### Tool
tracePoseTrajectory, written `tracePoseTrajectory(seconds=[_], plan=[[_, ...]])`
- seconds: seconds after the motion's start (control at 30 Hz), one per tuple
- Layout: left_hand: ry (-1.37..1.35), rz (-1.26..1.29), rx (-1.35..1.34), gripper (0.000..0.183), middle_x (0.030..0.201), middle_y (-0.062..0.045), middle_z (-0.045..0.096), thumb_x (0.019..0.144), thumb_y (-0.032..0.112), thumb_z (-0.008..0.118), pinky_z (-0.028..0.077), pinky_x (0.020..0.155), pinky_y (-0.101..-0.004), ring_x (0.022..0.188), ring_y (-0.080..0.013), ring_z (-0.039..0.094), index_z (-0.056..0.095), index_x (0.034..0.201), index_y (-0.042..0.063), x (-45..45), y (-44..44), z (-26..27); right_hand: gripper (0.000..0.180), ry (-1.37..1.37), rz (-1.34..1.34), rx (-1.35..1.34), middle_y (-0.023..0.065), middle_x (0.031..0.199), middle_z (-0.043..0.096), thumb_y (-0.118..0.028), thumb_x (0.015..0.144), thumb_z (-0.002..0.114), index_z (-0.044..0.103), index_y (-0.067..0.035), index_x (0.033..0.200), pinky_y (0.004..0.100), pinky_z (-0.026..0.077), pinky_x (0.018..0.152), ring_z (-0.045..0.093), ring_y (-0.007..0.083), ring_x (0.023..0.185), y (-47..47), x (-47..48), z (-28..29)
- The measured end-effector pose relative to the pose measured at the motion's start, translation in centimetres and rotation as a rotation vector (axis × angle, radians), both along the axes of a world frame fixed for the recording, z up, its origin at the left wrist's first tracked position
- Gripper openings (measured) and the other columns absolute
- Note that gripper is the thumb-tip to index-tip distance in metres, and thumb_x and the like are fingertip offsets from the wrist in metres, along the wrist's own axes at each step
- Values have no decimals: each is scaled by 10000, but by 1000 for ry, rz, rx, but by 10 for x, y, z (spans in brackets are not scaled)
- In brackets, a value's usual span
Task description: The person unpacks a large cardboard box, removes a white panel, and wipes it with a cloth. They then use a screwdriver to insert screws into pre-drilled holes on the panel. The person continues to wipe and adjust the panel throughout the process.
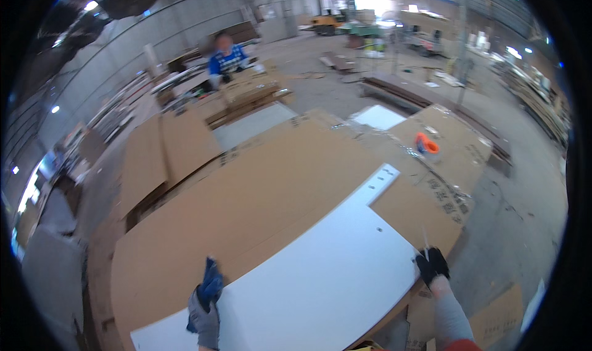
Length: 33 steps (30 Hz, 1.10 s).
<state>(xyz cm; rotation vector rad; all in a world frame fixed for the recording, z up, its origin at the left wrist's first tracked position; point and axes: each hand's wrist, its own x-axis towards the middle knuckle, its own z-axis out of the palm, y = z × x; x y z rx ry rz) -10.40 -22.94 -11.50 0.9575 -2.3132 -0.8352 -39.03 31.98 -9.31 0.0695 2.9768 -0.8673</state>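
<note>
A large white panel (319, 268) with a notched corner and several small holes lies on brown cardboard (259, 189). My left hand (206, 300), in a blue and grey glove, is over the panel's far edge at the lower left; whether it grips anything is unclear. At the panel's right corner is my right hand (433, 265), in a black glove, closed around a thin, pale, pointed tool (425, 240) that sticks up from the fingers. The tool's exact kind cannot be told. An orange tape dispenser (426, 144) sits on the cardboard at the upper right.
Flat cardboard (189, 147) lies beyond on the left. A person in blue (226, 60) stands behind stacked cardboard packages (252, 90). Long brown boards (407, 90) lie past the far right of the work surface. Cardboard pieces (495, 318) rest at the lower right.
</note>
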Motion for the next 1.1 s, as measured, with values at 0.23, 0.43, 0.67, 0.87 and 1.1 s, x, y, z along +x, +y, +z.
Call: tracePoseTrajectory(seconds=[0.23, 0.43, 0.67, 0.87, 1.1], plan=[[-28, -178, -192, 597, 1379, -248, 460, 855, 153, 623, 294, 1110, -475, 1293, -413, 408, 411, 1383, -30, -43, 85, -1, 333, -172, 103, 34, 206, 1002, 617, -328, 832, 674, 591, -60, 1013, 479, 488, 795, 615, 410, 926, -9, 164, -5], [-75, -548, -286, 693, 1425, -267, 409, 857, 256, 635, 230, 1150, -504, 1338, -430, 360, 360, 1407, -62, -143, 200, 8, 411, -410, 352, -88, 210, 1017, 582, -418, 854, 641, 590, -41, 1009, 467, 486, 778, 605, 394, 927, -7, 220, -4], [-83, -665, -329, 742, 1452, -277, 370, 884, 369, 605, 203, 1160, -517, 1361, -435, 327, 335, 1419, -69, -229, 281, -12, 664, -542, 606, -267, 254, 1176, 554, -466, 847, 659, 491, -17, 1307, 427, 456, 903, 572, 379, 1060, 12, 187, -8], [-2, -662, -404, 718, 1443, -278, 378, 898, 351, 598, 233, 1147, -513, 1336, -446, 349, 334, 1422, -62, -270, 317, -12, 807, -124, 645, -5, 229, 1192, 536, -426, 825, 715, 366, -56, 1452, 438, 482, 877, 589, 348, 1005, 31, 49, 58], [-16, -760, -253, 693, 1412, -277, 414, 833, 199, 639, 245, 1148, -508, 1318, -423, 385, 357, 1415, -49, -342, 412, 0, 709, 553, 556, 117, 134, 953, 566, -325, 852, 698, 359, -182, 1459, 437, 529, 597, 641, 325, 751, 65, -132, 113]])
